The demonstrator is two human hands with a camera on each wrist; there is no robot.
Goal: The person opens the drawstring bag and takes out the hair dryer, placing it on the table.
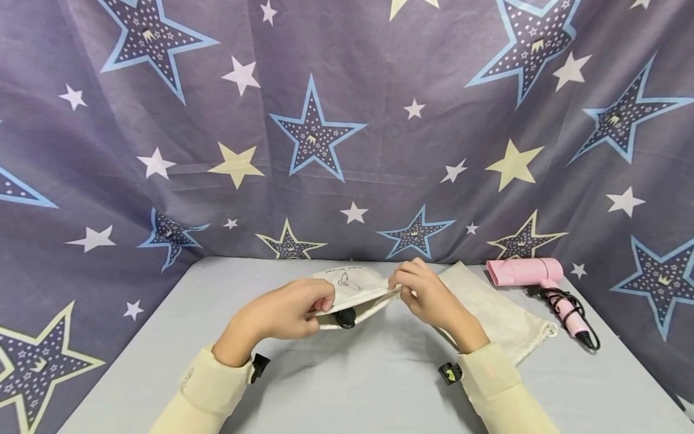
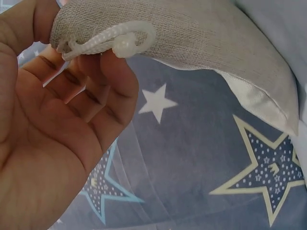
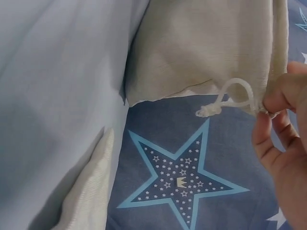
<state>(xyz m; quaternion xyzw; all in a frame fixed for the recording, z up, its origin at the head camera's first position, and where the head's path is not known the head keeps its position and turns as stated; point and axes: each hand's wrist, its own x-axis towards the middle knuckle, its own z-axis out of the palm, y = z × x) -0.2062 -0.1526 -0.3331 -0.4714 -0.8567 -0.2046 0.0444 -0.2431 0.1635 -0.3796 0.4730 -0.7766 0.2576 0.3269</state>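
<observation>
A cream drawstring bag with a small printed drawing is held up off the table by both hands, its mouth spread toward me. My left hand pinches the left edge of the mouth; in the left wrist view a white cord loop with a knot hangs there. At the right corner my right hand pinches the rim, beside another knotted cord loop in the right wrist view. A black rounded object shows inside the opening; the rest of it is hidden in the bag.
On the grey table, a second cream drawstring bag lies flat under the right forearm. Farther right lies a pink hair dryer, its black cord wound round the handle. A star-patterned curtain hangs behind the table.
</observation>
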